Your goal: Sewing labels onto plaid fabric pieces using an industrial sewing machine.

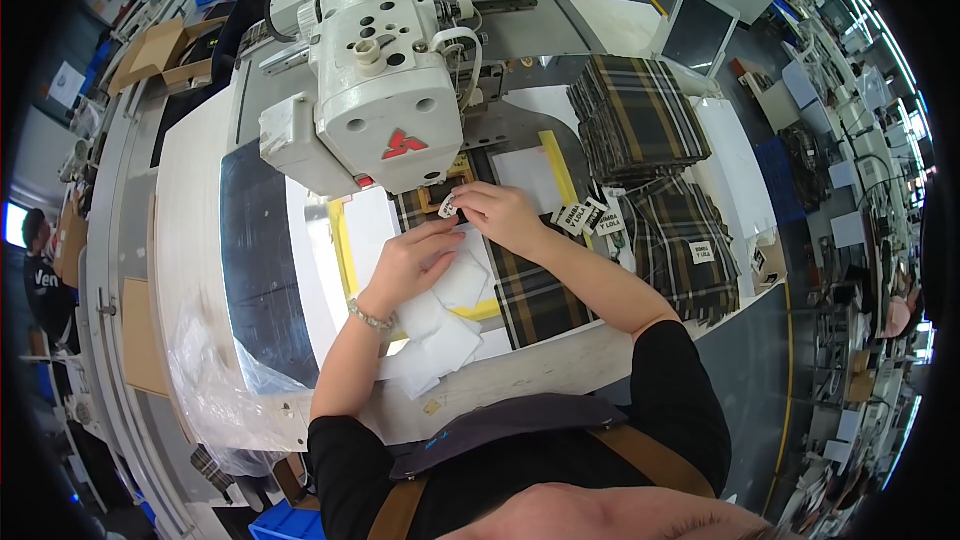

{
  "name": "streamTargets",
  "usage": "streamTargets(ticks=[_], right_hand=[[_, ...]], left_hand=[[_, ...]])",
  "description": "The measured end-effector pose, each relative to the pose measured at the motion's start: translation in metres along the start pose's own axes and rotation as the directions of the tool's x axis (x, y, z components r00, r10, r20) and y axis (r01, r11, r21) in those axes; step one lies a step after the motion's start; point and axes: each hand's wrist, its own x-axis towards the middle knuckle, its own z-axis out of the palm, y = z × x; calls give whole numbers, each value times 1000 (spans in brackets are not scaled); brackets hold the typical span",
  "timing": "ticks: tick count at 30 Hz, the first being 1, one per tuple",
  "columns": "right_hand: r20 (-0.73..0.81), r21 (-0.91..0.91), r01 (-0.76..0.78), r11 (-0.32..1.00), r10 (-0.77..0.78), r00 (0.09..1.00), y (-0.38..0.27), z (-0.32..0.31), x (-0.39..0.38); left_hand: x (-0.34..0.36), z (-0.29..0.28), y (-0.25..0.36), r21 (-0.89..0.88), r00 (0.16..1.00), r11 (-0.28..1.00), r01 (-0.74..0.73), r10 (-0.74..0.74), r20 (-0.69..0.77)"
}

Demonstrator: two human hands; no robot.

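Pinched between the thumb and fingers of my right hand [503, 223] is a small white label [447, 206] with dark print, just below the sewing machine head [390, 100]. My left hand [408, 265] lies beside it, fingers stretched toward the label and thumb apart, over thin white sheets [440, 348]. A dark plaid fabric piece [540, 305] runs under my right forearm and up to the machine. Close to the label sits a small brown frame [430, 198], partly hidden by my fingers. Loose white and black labels [577, 219] lie right of my right wrist.
A tall stack of plaid pieces [640, 110] stands at the right, with more labelled plaid pieces [685, 260] nearer me. Yellow-edged white plates [343, 255] flank the work. Crumpled clear plastic [220, 380] lies front left. A screen [697, 30] stands far right.
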Motion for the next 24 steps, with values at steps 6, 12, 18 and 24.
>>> streamTargets(ticks=[6, 12, 18, 24], right_hand=[[-5, 130, -118, 985, 119, 993, -4, 0, 2], [18, -82, 34, 996, -32, 999, 3, 2, 0], [116, -254, 86, 963, -58, 992, 3, 3, -1], [142, -219, 121, 968, -92, 986, 10, 5, 1]], left_hand=[[3, 0, 4, -60, 993, 996, -72, 77, 85], [3, -1, -3, 119, 999, 992, -47, 44, 27], [1, 1, -9, 185, 1000, 983, -15, 13, 17], [1, 4, -10, 192, 1000, 981, 1, -4, 16]])
